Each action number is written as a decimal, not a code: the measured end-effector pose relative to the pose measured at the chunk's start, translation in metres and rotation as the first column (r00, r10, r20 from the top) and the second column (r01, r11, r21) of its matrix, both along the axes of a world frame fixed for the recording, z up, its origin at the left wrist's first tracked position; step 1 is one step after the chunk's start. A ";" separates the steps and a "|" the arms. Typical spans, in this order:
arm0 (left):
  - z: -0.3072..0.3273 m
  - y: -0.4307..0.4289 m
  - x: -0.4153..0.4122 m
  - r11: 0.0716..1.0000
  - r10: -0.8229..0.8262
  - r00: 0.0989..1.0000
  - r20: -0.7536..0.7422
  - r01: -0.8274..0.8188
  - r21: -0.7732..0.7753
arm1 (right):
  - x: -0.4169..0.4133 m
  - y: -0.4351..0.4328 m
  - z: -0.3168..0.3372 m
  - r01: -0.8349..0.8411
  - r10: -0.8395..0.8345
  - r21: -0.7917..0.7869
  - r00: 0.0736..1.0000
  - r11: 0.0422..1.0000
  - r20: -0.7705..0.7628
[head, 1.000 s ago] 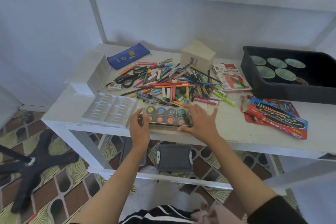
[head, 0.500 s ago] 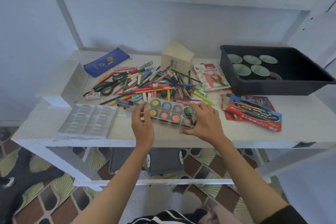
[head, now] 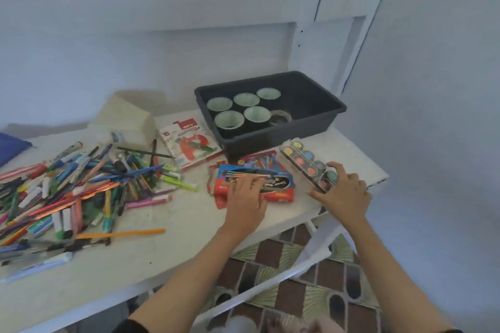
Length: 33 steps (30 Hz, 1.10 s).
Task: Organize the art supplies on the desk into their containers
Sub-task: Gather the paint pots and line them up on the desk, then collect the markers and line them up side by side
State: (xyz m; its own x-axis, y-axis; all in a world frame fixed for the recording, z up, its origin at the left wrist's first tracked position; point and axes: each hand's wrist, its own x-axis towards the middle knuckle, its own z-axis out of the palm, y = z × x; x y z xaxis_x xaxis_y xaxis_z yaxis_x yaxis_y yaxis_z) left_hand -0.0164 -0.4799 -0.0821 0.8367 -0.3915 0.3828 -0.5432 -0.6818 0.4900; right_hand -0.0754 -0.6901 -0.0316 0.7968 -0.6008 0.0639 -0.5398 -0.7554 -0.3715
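My right hand (head: 343, 193) grips the near end of the paint palette (head: 305, 161). The palette lies slantwise at the right end of the desk (head: 167, 259), with the desk's corner edge just beside my knuckles at 3 o'clock. My left hand (head: 247, 199) rests with its fingers laid on one marker pack (head: 281, 184), and my two hands are apart. One black bin (head: 270, 135) sits near the palette at 11 o'clock and holds five cups (head: 229, 119). The pen pile (head: 81, 184) sprawls at 9 o'clock, too tangled to count. Bare desktop runs from 7 o'clock of my left hand to the front edge.
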 end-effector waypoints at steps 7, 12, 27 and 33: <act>-0.006 -0.081 0.011 0.919 0.125 0.991 -0.052 -0.096 0.384 | 0.022 -0.092 -0.015 0.147 -0.153 -0.049 0.975 0.988 -0.161; -0.018 -0.084 0.015 0.930 0.125 0.992 0.019 -0.123 0.347 | 0.047 -0.116 -0.025 0.141 -0.151 -0.084 0.979 0.986 -0.135; -0.028 -0.085 0.012 0.939 0.243 0.950 0.197 -0.282 0.198 | 0.068 -0.121 -0.048 -0.121 0.200 -0.338 0.957 0.933 0.209; -0.027 -0.081 0.012 0.945 0.306 0.931 0.198 -0.322 0.058 | 0.064 -0.092 -0.055 -0.233 0.314 -0.239 0.862 0.943 0.399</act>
